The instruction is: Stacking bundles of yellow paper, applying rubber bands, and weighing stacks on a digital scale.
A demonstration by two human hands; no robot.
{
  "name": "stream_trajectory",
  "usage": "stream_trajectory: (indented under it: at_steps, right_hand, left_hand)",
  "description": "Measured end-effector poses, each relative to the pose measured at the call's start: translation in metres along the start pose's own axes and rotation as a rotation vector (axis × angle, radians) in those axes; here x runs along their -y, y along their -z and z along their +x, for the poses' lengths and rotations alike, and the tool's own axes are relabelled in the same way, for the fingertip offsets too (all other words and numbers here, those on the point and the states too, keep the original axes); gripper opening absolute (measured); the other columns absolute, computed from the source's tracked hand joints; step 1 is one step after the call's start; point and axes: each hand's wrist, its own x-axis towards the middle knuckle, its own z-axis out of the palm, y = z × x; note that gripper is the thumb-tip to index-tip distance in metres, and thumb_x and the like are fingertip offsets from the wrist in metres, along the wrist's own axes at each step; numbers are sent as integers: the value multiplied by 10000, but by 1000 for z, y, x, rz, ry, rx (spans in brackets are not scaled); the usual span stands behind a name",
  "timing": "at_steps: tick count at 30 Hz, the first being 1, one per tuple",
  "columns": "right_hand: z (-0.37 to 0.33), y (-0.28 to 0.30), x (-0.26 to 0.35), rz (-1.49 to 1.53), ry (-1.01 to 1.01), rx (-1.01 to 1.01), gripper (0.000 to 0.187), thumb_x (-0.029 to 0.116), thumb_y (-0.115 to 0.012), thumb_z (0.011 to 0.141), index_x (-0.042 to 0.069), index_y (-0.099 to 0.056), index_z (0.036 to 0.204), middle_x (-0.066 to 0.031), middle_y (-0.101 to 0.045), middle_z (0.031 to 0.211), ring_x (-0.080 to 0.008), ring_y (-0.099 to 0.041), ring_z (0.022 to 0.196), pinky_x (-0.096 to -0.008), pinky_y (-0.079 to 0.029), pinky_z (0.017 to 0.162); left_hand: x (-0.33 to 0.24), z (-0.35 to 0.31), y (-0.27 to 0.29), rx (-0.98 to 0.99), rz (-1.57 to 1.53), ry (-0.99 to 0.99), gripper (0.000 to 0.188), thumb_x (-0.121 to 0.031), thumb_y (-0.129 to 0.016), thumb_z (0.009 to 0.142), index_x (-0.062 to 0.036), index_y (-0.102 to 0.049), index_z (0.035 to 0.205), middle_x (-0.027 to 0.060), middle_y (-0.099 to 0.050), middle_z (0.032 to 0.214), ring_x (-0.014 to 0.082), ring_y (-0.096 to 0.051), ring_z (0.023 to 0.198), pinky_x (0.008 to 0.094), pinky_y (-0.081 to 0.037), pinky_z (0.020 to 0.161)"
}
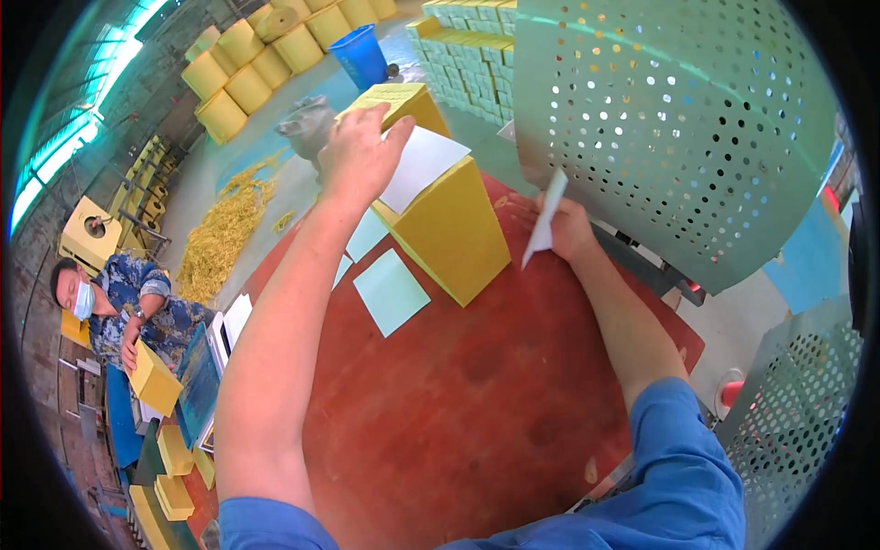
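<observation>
A tall block of yellow paper (449, 234) stands on the red tabletop (458, 394), a white sheet (422, 167) lying over its top. Another yellow block (403, 99) is just behind it. My left hand (362, 151) is over the left side of these blocks, thumb and fingers apart, close to the white sheet's edge; whether it touches is hard to tell. To the right of the front block, my right hand (561, 225) grips a folded or bent white sheet (545, 220), seen nearly edge-on. Pale square sheets (391, 291) lie left of the front block.
A perforated metal guard (678, 137) rises on the right, with another (797, 431) lower down. At the left, a masked co-worker (137, 307) holds a yellow block (154, 378). Yellow rolls (243, 87), a blue bin (360, 57), yellow scraps (225, 229) and stacked bundles (463, 60) are farther back.
</observation>
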Motion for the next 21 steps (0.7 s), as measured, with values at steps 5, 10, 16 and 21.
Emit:
stream_trajectory:
  at_steps: [5,10,16,21]
  right_hand:
    - [72,5,-26,-16,-72,58,251,177,-558,843,-30,-618,973,-222,-613,1222,-309,-608,1105,-406,-465,995]
    - [113,18,-33,-103,-125,100,421,144,-562,832,-40,-581,1210,-150,-648,1180,-232,-645,987,-348,-517,883]
    - [79,-43,-58,-207,-80,5,371,149,-576,900,-19,-599,1229,-112,-663,1132,-202,-657,934,-335,-536,835]
    - [-9,-59,-61,-163,-134,-7,338,156,-573,928,-14,-611,1217,-102,-665,1118,-193,-659,916,-336,-541,820]
  left_hand:
    - [-10,-25,-37,374,73,150,689,-606,-365,967,-160,-409,1490,182,-331,1546,389,-258,1442,566,-225,1141]
    - [-8,-27,-51,375,-76,150,698,-618,-351,963,-193,-367,1516,176,-251,1591,416,-188,1469,636,-195,1132]
    - [-22,-46,-29,359,29,171,693,-619,-372,946,-185,-429,1483,185,-324,1559,392,-264,1450,496,-242,1169]
    - [-46,-104,10,403,-72,63,690,-607,-375,955,-171,-415,1488,201,-319,1554,405,-274,1439,526,-262,1152]
